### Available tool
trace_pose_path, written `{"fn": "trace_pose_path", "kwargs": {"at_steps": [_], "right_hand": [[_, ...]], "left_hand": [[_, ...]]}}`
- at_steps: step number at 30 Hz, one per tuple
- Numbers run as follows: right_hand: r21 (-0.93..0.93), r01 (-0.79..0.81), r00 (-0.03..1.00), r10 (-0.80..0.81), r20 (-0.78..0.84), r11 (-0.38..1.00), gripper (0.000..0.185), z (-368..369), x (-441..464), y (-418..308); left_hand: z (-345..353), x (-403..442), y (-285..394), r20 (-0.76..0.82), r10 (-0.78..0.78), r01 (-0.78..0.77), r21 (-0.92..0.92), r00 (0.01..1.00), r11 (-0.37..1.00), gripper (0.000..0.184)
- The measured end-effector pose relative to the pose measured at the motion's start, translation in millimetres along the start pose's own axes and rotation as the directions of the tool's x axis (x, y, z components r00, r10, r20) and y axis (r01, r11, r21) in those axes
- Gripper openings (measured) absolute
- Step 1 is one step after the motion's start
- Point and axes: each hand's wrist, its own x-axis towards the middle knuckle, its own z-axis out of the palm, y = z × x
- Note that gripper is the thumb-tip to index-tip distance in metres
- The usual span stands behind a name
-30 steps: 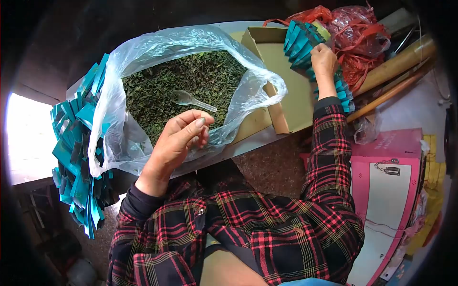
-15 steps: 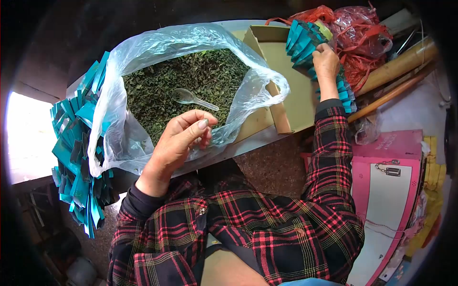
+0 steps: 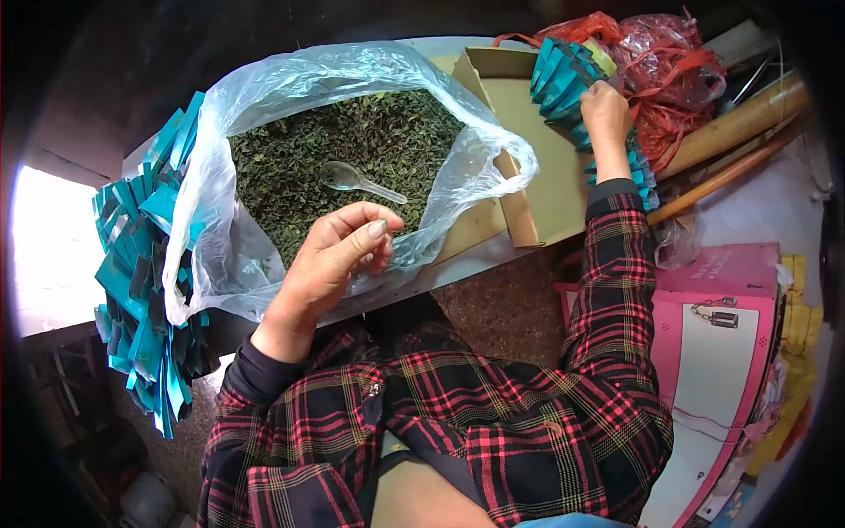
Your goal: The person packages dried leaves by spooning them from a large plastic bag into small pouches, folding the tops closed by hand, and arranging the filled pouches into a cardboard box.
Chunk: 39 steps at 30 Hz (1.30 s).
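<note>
My left hand [image 3: 332, 264] hovers at the near edge of a clear plastic bag [image 3: 352, 66]. Its fingers are curled, with the thumb close against them, and nothing shows in them. Inside the wide-mouthed bag lies a heap of dried green leaves [image 3: 299, 150]. A clear plastic spoon [image 3: 365, 182] rests on the leaves, just beyond that hand. Over at the far right, my right hand [image 3: 607, 114] is closed at a row of teal foil packets [image 3: 561, 84]. Its fingertips grip at a packet there, though the hand itself partly hides them.
An open cardboard box [image 3: 550, 189] stands right of the bag. More teal packets [image 3: 141, 264] are bunched at the left. Red plastic bags [image 3: 660, 66] and bamboo poles [image 3: 739, 123] lie at far right. A pink-and-white cabinet [image 3: 709, 352] stands below them.
My right hand has shifted very slightly to the right along the teal packets. My left hand has hardly moved, and the spoon still lies on the leaves.
</note>
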Motion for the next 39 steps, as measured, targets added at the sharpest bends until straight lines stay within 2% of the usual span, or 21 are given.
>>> {"fn": "trace_pose_path", "kwargs": {"at_steps": [3,5,11,24,36,39], "right_hand": [[-0.096,0.014,0.999,-0.009,0.049,0.995,0.019,-2.5,3.6,-6.9],[-0.165,0.087,0.995,-0.078,0.060,0.982,0.021,2.8,9.8,-4.9],[-0.164,0.090,0.991,-0.072,0.116,0.982,0.023,-2.0,11.6,-7.2],[-0.156,0.031,0.994,-0.013,0.112,0.987,0.031,-10.8,-5.2,-4.2],[-0.213,0.112,0.991,-0.093,0.096,0.971,0.024,-12.2,3.0,-6.6],[-0.256,0.134,0.985,-0.100,0.142,0.957,0.025,-13.7,8.4,-16.7]], "left_hand": [[0.7,0.1,0.7,-0.004,-0.005,0.005,0.012,1.000,1.000,0.029],[0.3,0.6,0.4,-0.008,-0.011,0.012,0.019,1.000,1.000,0.028],[-0.6,0.5,0.0,0.001,0.002,-0.002,0.006,1.000,1.000,0.026],[1.0,0.6,-0.4,0.002,-0.005,0.005,0.019,1.000,1.000,0.024],[1.0,2.5,-4.2,0.000,-0.018,0.018,0.007,1.000,1.000,0.024],[0.6,2.1,-3.2,-0.004,-0.014,0.014,0.020,1.000,1.000,0.024]]}}
